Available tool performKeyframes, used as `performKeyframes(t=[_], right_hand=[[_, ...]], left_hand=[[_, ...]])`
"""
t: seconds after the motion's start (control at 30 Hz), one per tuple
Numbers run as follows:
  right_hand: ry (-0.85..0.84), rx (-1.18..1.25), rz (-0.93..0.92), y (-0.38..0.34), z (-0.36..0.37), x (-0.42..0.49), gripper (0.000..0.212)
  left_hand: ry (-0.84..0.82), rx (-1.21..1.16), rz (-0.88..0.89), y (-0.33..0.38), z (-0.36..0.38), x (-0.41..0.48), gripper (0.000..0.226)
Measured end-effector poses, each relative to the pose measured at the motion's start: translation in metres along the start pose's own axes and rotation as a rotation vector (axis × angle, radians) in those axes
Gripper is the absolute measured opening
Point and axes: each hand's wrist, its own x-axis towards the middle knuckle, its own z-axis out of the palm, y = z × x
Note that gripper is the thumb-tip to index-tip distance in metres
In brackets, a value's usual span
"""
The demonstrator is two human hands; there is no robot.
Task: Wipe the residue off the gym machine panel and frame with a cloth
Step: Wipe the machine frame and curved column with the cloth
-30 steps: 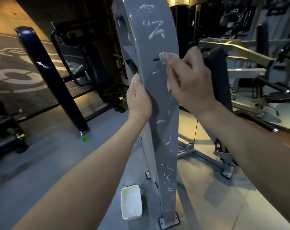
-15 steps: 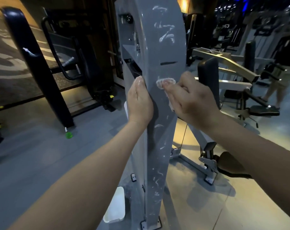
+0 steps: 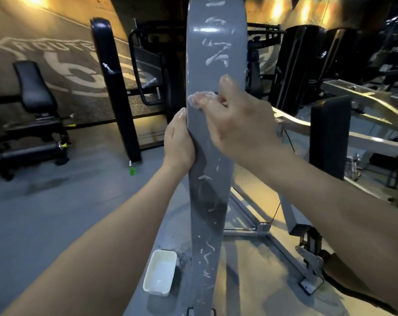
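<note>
A tall grey machine panel (image 3: 216,26) rises through the middle of the view, streaked with white residue (image 3: 217,54) above my hands and more residue (image 3: 208,252) near its foot. My right hand (image 3: 236,124) presses a small white cloth (image 3: 199,98) flat against the panel's face at mid height; only the cloth's edge shows past my fingertips. My left hand (image 3: 178,142) grips the panel's left edge just below the cloth, thumb side toward me.
A white rectangular tub (image 3: 160,273) sits on the floor left of the panel's base. A black padded upright (image 3: 114,87) and bench (image 3: 34,92) stand to the left. Grey frame bars (image 3: 262,229), a cable and a black pad (image 3: 329,137) lie to the right.
My right hand with the cloth has slid leftward across the panel face. My head has moved, so the panel sits more centred. The left hand keeps its grip on the edge.
</note>
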Motion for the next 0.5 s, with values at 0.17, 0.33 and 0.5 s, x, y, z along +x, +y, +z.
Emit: performKeyframes(t=[0.17,0.33,0.5], right_hand=[[-0.100,0.022,-0.148,0.011,-0.001,-0.037,0.040],[-0.028,0.004,0.012,0.003,-0.006,-0.002,0.031],[-0.147,-0.049,-0.127,0.000,-0.008,-0.020,0.043]], left_hand=[[0.029,0.042,-0.013,-0.003,0.001,0.004,0.037],[0.006,0.075,0.009,0.000,0.000,0.001,0.038],[-0.009,0.043,0.007,0.003,-0.002,-0.001,0.039]])
